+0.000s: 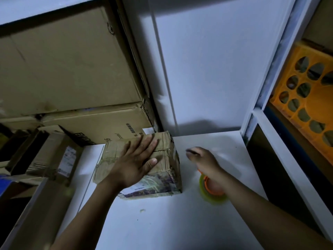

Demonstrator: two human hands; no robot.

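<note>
A worn, tape-wrapped cardboard parcel [167, 170] sits on a white tabletop [162, 222] in a dim storage corner, its far end close to the angle where the table meets a plain white wall panel [207, 69]. A printed label shows on the near end of the parcel. The person's left hand [134, 163] lies flat on top of it, fingers straight and spread, palm pressed to the cardboard and fingertips reaching toward the far edge. The right hand [201, 157] hangs above the table just to the right of the parcel, apart from it and blurred; its fingers look bent, but whether they hold anything cannot be told. Beneath that wrist a roll of tape [210, 192], yellow-green with an orange core, lies on the tabletop near the parcel's right side, not touching it. Behind and to the left of the parcel, large brown cartons [63, 69] are stacked against the wall, the lower one bearing dark print. A smaller labelled box [54, 156] sits lower at the left, beyond the table's edge. To the right, a white frame post [281, 51] separates the table from shelving, where an orange plastic crate [310, 98] with rounded cut-outs leans at a tilt. Both bare forearms enter from the bottom of the view.
</note>
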